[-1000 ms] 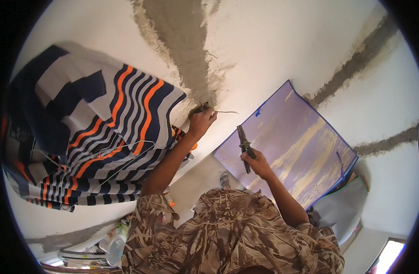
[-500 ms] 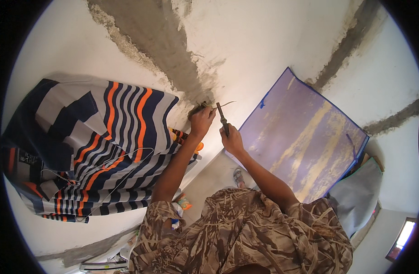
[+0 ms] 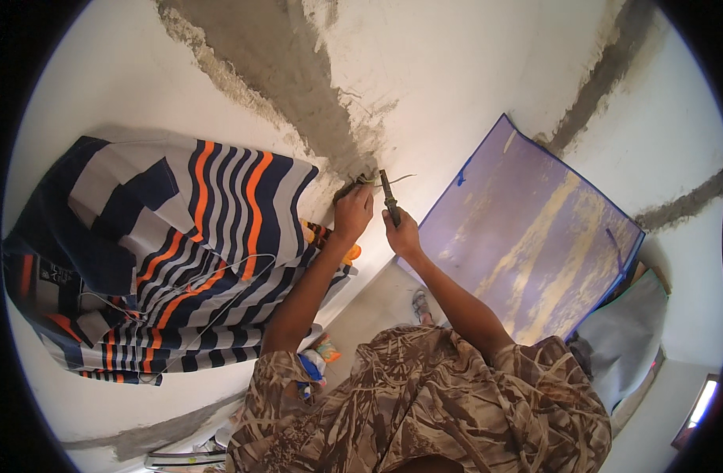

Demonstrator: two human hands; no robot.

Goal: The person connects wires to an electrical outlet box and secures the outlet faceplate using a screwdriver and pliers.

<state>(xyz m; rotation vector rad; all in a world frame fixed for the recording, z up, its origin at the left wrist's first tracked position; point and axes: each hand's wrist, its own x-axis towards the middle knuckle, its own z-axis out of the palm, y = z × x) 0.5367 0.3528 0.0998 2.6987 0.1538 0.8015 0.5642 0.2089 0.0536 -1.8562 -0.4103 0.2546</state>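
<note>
My left hand (image 3: 353, 211) is raised to the wall, its fingers pinched on a thin wire (image 3: 406, 176) at a dark hole (image 3: 347, 189) at the lower end of a grey cement patch. The wire's free end sticks out to the right. My right hand (image 3: 401, 232) is closed around a dark pair of pliers (image 3: 390, 199), held upright with the jaws pointing up. The jaws are beside the wire, just right of my left fingers; whether they touch it I cannot tell.
A striped cloth (image 3: 211, 236) with a thin cord hangs on the left. To the right a worn purple board (image 3: 527, 236) leans on the wall, with a grey sheet (image 3: 625, 339) beside it. Colourful packets (image 3: 323, 349) lie below my left arm. Cement strips (image 3: 275, 71) cross the white wall.
The view has shifted slightly. The pliers have tilted a little, and their jaws stay near the wire. My left fingers remain at the hole.
</note>
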